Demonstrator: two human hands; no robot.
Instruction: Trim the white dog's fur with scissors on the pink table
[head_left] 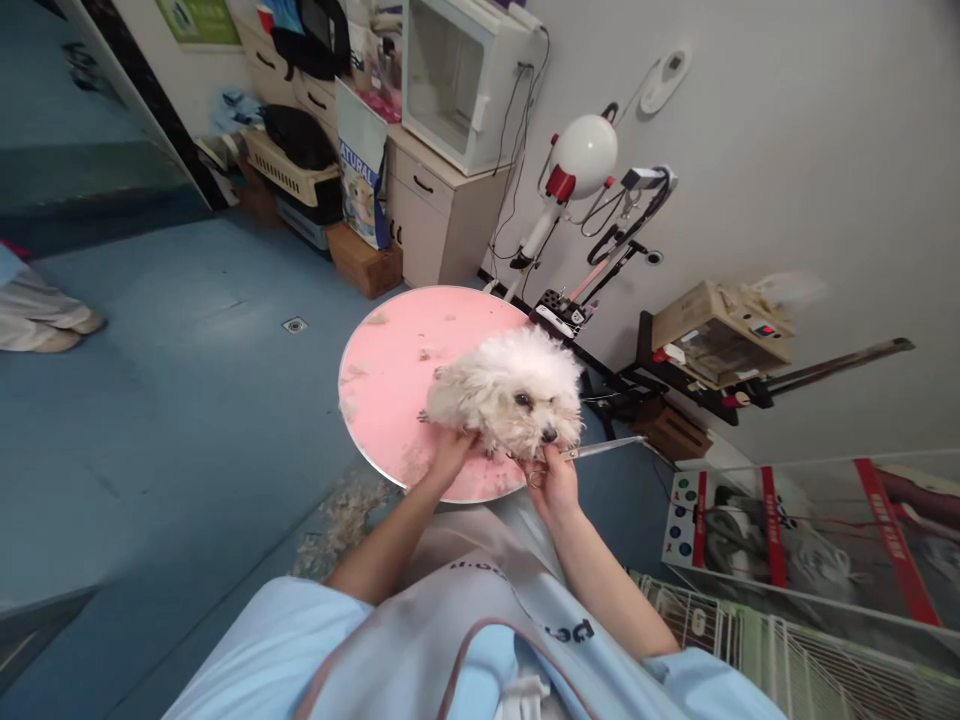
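Note:
A small white fluffy dog (506, 390) stands on a round pink grooming table (390, 370), its face turned toward me. My left hand (452, 450) is closed around the dog's front leg under its chest. My right hand (553, 478) grips a pair of silver scissors (604, 449) just below the dog's muzzle, the blades pointing right and away from the dog.
Cut white fur lies on the table and on the blue floor (341, 515) below it. A dryer on a stand (577, 165) and a grooming arm (840, 362) stand by the wall. Cabinets (435, 200) and a wire cage (757, 640) are nearby. Another person's feet (45, 325) are far left.

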